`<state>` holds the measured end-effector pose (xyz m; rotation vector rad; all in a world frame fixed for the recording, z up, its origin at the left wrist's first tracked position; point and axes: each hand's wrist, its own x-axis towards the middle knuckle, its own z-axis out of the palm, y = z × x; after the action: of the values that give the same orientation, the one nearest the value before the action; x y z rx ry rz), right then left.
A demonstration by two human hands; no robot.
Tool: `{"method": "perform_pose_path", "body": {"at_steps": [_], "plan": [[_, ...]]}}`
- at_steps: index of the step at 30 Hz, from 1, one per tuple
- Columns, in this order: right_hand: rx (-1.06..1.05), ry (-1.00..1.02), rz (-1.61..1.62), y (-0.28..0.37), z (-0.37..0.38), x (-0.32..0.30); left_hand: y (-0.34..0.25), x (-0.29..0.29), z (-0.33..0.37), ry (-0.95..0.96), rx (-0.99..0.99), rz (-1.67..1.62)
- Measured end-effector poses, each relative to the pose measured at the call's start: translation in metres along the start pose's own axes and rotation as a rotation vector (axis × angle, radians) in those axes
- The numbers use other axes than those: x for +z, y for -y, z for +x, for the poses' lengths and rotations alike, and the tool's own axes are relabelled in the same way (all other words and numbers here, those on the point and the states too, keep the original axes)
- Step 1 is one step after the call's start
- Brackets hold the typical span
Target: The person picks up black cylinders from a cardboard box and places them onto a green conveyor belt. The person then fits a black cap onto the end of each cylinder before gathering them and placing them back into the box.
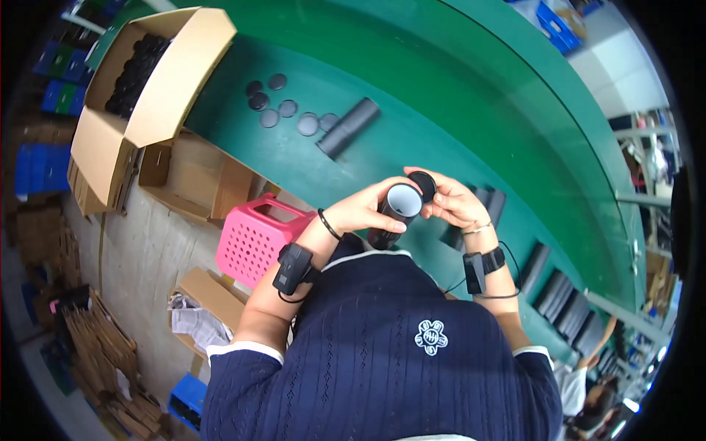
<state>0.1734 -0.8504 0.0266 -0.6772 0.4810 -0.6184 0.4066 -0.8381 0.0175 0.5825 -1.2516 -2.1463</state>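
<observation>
My left hand (368, 211) is wrapped around a black cylindrical tube (380, 237). The tube tilts so that its open, pale-lined mouth shows. At the rim of that mouth, my right hand (452, 202) grips a round black cap (422, 184) between thumb and fingers. The cap stands on edge beside the opening and does not cover it. Several loose black caps (308, 123) lie on the green table, with two black tubes (349, 128) side by side near them. More black tubes (494, 206) lie behind my right wrist.
An open cardboard box (180, 81) full of black pieces stands at the far left. Below the table edge are a pink stool (254, 239) and a carton with paper (209, 294). Further tubes (562, 301) line the belt-like green surface (441, 117) at right, near another person (588, 389).
</observation>
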Motion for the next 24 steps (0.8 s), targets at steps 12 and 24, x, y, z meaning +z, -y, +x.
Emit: {"method": "perform_pose_path", "body": {"at_steps": [12, 24], "plan": [[-0.521, -0.549, -0.719, 0.094, -0.264, 0.025, 0.066, 0.034, 0.061, -0.07, -0.065, 0.112], [-0.226, -0.514, -1.102, -0.01, -0.117, 0.004, 0.09, 0.049, 0.061, 0.016, -0.029, 0.506]]}}
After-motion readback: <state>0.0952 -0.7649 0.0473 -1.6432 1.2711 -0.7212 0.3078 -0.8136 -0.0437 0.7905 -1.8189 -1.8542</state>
